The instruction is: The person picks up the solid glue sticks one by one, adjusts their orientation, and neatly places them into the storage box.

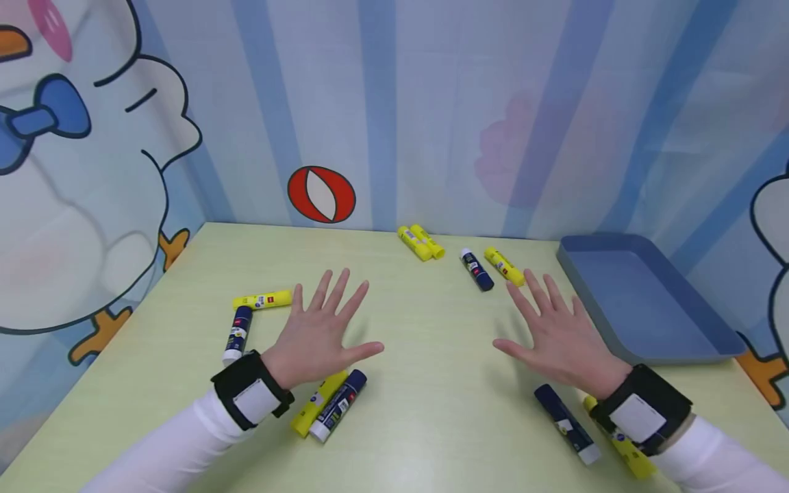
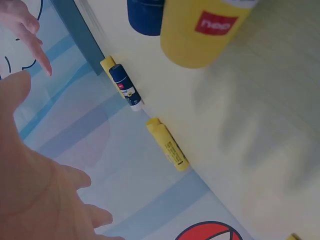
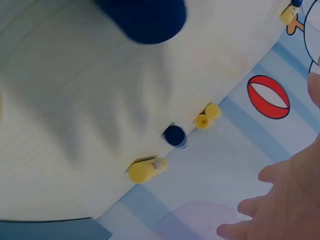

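Both hands hover above the table with spread fingers and hold nothing. My left hand [image 1: 317, 335] is over the left half, near a yellow glue stick [image 1: 263, 300] and a dark blue glue stick [image 1: 237, 334]. Below its wrist lie another yellow glue stick [image 1: 305, 414] and a blue one [image 1: 337, 405], side by side. My right hand [image 1: 561, 335] is left of the grey-blue tray [image 1: 653, 301]. Under and beside its wrist lie a blue glue stick [image 1: 567, 424] and a yellow one [image 1: 635, 459], the latter partly hidden by the wrist band.
Toward the back lie two touching yellow glue sticks [image 1: 421, 242], a blue glue stick [image 1: 477, 269] and a yellow one [image 1: 503, 266]. A printed curtain [image 1: 431, 123] stands behind the table [image 1: 419, 411]. The tray's raised rim borders the right side.
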A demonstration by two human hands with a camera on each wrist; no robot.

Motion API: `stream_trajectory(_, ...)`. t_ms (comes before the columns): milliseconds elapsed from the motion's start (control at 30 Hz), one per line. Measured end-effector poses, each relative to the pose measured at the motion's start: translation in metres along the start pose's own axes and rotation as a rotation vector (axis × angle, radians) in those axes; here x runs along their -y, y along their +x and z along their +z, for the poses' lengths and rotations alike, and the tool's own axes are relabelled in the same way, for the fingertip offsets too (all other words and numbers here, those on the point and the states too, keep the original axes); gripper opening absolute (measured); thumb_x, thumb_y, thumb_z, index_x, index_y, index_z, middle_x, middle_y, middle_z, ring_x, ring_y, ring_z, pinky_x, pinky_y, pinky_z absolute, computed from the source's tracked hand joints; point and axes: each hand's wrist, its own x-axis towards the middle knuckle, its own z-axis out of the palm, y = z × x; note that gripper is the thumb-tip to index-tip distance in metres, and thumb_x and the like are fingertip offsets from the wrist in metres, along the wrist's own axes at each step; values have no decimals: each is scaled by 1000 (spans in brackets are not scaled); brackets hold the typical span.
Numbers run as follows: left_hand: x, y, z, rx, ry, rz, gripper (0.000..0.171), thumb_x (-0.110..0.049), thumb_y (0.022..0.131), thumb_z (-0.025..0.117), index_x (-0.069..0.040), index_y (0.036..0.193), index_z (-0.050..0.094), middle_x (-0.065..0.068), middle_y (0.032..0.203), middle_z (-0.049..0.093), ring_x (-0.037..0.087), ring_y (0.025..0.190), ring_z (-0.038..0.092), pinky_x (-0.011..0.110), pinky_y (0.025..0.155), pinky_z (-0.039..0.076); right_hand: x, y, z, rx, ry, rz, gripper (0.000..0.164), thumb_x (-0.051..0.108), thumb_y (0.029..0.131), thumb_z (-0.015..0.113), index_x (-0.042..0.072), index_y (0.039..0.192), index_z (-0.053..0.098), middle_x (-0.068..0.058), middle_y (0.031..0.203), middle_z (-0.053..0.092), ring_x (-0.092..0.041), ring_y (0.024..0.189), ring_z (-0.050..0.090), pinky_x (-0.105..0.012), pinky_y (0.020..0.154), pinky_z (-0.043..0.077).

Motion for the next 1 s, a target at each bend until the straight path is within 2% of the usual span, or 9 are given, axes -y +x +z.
stream_trajectory(267,-8,15,12,10,11,62,92,-74,86,44,-20,156,18,15,161,8,39,146,2,71,106,5,-25,-6,7,28,-6,63,92,65,91,48,2,153,23,-28,157,9,-51,140,11,-76,99,17)
stream_trajectory(567,-27,38,15,53,48,149,92,-75,87,42,-19,156,19,14,161,8,38,146,4,69,108,5,-56,-15,11,56,19,133,96,66,92,46,-3,152,16,-34,154,6,-56,137,12,-75,98,18)
stream_trajectory(833,-45,65,24,75,96,162,93,-78,85,40,-22,157,17,12,161,11,35,147,5,66,109,7,-93,-35,14,116,48,176,102,66,92,46,-8,151,8,-38,152,5,-58,135,11,-75,97,18)
stream_trajectory(1000,-59,84,28,100,76,164,93,-78,85,39,-24,157,15,10,162,10,34,147,4,63,111,6,-116,-52,17,162,37,197,106,66,89,51,-13,148,13,-42,148,10,-60,132,15,-75,96,20)
